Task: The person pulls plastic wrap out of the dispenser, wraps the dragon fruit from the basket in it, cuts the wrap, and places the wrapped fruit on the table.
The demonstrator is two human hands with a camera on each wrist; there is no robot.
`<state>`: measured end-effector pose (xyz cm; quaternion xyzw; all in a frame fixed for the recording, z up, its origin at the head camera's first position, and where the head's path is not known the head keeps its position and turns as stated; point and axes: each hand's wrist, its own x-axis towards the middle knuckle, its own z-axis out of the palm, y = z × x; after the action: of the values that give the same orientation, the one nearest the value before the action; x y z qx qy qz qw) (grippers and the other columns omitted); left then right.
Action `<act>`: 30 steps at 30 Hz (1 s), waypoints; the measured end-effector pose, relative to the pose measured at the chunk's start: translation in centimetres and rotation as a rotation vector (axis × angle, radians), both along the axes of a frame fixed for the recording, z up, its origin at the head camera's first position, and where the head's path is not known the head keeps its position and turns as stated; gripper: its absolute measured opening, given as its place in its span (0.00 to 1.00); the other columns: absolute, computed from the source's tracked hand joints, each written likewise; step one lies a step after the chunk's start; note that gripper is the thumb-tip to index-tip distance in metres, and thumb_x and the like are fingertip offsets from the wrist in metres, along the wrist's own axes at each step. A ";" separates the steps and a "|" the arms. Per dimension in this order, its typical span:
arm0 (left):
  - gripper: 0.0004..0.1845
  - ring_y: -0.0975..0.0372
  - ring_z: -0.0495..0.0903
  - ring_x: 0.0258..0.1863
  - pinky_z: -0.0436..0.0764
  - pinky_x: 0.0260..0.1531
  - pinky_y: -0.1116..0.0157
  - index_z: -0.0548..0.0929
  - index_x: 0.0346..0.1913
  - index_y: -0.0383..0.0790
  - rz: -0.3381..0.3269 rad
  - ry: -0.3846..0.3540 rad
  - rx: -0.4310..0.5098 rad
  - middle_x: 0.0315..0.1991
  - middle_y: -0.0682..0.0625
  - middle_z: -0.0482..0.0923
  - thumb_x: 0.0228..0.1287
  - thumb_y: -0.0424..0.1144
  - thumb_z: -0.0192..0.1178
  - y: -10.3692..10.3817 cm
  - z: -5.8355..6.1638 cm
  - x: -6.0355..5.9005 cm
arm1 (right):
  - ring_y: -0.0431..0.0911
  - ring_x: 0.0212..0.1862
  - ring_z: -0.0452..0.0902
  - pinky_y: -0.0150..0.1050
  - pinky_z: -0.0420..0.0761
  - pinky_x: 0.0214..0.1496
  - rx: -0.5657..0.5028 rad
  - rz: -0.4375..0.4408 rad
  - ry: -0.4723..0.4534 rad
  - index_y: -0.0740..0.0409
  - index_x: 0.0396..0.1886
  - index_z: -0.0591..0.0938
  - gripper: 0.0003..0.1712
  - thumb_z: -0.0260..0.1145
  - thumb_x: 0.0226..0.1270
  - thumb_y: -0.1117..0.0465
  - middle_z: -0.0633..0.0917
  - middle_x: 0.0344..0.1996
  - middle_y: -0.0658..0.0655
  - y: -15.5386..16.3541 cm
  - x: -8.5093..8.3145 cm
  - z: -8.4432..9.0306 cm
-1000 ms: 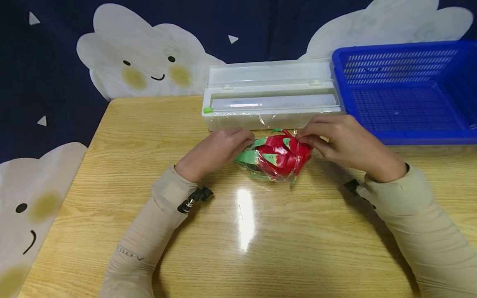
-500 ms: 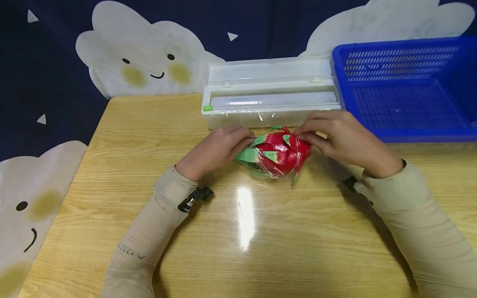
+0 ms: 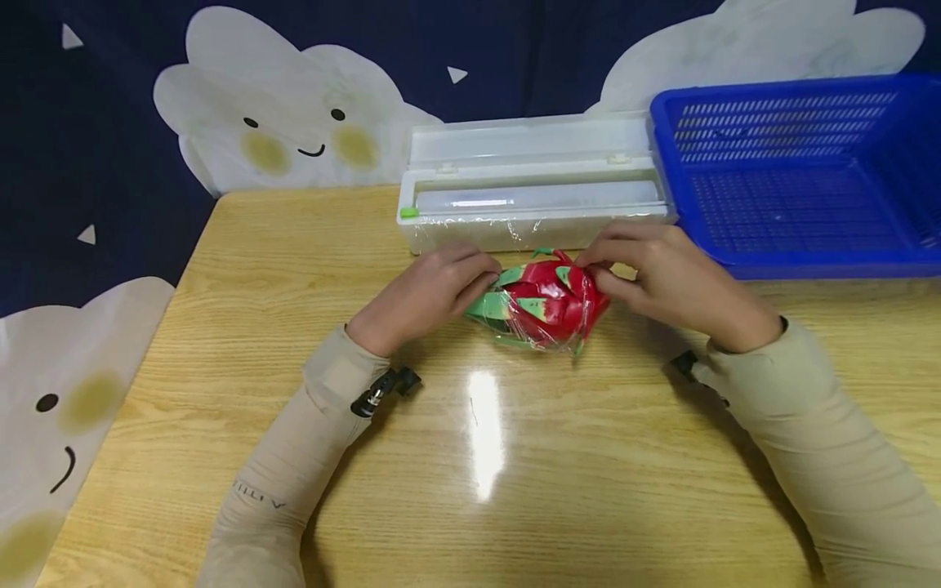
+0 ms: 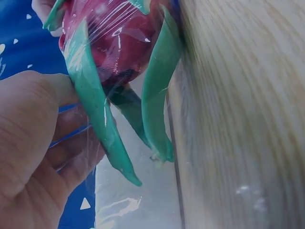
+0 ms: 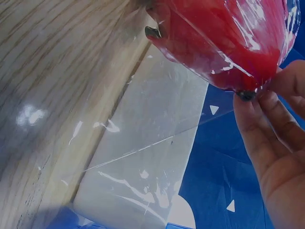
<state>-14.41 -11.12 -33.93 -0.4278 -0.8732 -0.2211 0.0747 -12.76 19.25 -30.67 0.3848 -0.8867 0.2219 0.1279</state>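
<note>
A red dragon fruit (image 3: pixel 553 300) with long green scales lies between my two hands over the table, under clear cling film (image 4: pixel 125 36) that is drawn tight and creased. At its green end, my left hand (image 3: pixel 430 292) grips it from the side, thumb and fingers around a scale with film over them. My right hand (image 3: pixel 654 265) pinches the other end; in the right wrist view its thumb and fingertips meet at the dark tip (image 5: pixel 246 95) of the fruit. A loose sheet of film spreads from the fruit toward the white dispenser (image 3: pixel 537 237).
Behind the fruit stands the long white dispenser, its lid (image 3: pixel 529 140) raised and a film roll (image 3: pixel 540 197) inside. A green slider (image 3: pixel 409 212) sits at its left end. A blue plastic basket (image 3: pixel 801 269) is at the right, on the wooden table (image 3: pixel 573 482).
My right hand has shifted slightly left, and the fruit's right end has moved a little with it. My left hand has stayed nearly still.
</note>
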 end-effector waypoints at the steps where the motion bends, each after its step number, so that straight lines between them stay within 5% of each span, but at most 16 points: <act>1: 0.12 0.59 0.87 0.45 0.88 0.51 0.63 0.88 0.51 0.35 0.001 0.002 -0.001 0.46 0.46 0.88 0.78 0.37 0.58 0.0 0.0 0.0 | 0.44 0.35 0.83 0.36 0.77 0.34 -0.003 -0.001 -0.002 0.54 0.41 0.91 0.10 0.73 0.62 0.69 0.91 0.37 0.53 0.0 0.0 0.0; 17: 0.09 0.61 0.82 0.38 0.85 0.41 0.66 0.85 0.44 0.37 0.055 0.014 0.100 0.39 0.48 0.85 0.74 0.40 0.63 0.0 0.0 -0.1 | 0.43 0.35 0.84 0.37 0.81 0.34 -0.014 -0.106 0.006 0.56 0.39 0.88 0.05 0.75 0.64 0.65 0.89 0.35 0.52 -0.2 0.1 0.1; 23: 0.09 0.61 0.83 0.36 0.85 0.40 0.66 0.87 0.42 0.37 0.071 0.038 0.103 0.37 0.48 0.86 0.72 0.41 0.65 0.1 0.2 0.0 | 0.47 0.37 0.80 0.37 0.74 0.36 -0.028 -0.132 0.049 0.59 0.37 0.87 0.07 0.77 0.61 0.64 0.85 0.33 0.55 -0.2 0.3 0.2; 30: 0.12 0.58 0.87 0.38 0.88 0.43 0.65 0.89 0.46 0.35 0.068 0.010 0.043 0.40 0.45 0.90 0.76 0.40 0.61 0.3 0.3 0.3 | 0.42 0.32 0.81 0.39 0.82 0.33 0.064 -0.145 -0.049 0.56 0.38 0.84 0.03 0.71 0.68 0.64 0.87 0.29 0.52 -0.5 0.7 0.5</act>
<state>-14.15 -10.78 -33.63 -0.3971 -0.8820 -0.2350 0.0957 -12.09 18.72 -30.15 0.3178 -0.9218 0.1930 0.1098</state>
